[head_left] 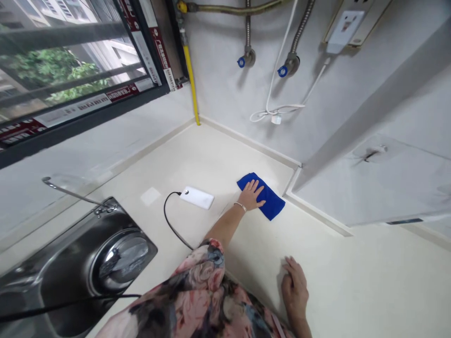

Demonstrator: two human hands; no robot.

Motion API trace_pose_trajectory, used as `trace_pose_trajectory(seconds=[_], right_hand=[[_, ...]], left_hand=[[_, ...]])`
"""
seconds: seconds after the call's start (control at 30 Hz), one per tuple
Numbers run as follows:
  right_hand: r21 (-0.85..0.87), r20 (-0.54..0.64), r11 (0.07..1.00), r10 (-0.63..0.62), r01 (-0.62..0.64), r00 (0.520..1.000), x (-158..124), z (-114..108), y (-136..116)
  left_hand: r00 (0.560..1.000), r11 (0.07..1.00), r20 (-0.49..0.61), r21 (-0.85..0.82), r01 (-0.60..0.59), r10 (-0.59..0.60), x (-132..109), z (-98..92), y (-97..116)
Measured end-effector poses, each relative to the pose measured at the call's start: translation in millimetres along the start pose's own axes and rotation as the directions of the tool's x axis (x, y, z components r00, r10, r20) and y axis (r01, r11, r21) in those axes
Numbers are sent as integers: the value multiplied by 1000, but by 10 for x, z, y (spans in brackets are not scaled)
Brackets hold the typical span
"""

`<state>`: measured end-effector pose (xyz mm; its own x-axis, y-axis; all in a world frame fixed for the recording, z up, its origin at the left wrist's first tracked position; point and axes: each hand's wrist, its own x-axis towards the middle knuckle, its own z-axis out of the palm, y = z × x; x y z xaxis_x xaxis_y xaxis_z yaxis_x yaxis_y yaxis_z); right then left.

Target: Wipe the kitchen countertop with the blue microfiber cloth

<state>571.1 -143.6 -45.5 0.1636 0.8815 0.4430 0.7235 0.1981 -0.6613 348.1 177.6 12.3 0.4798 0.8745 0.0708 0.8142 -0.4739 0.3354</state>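
Observation:
My left hand [251, 195] lies flat with fingers spread on a folded blue cloth [269, 203], pressing it onto the cream countertop [352, 281] near the back corner. A thin bracelet circles that wrist, and a floral sleeve covers the upper arm. Closer to me, my right hand [294, 285] rests palm down on the bare countertop with fingers loosely extended and nothing in it.
A white flat device [196, 197] with a black cable [171, 223] lies left of the cloth. A steel sink [63, 277] with a faucet [70, 191] sits at the left below a window. A yellow pipe [190, 80], blue-handled valves [282, 70] and a white cord [278, 110] line the wall. A white box-like panel [369, 188] stands at right.

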Motion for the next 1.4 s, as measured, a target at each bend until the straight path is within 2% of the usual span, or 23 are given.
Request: trace_pose_trajectory(seconds=[0.33,0.67,0.87,1.07,1.4], right_hand=[[-51,12,998,23,-22,1000,-26,-25,-15],[-152,10,988,34,-32,999,-44,-24,-72],[-202,11,978,45,-42,999,-22,-53,-120],[-221,52,975,24,-12,998,-35,-90,-78],[-236,73,972,9,9,997,-92,-136,19]], left_hand=[[979,979,-10,3,202,-202,365,-426,-982],[938,939,-45,-3,345,-345,675,-677,-1851],[894,894,-38,21,448,-447,645,-938,-2368],[820,817,-38,72,572,-571,564,-1159,-2858],[727,718,-33,135,683,-686,457,-1394,-3367]])
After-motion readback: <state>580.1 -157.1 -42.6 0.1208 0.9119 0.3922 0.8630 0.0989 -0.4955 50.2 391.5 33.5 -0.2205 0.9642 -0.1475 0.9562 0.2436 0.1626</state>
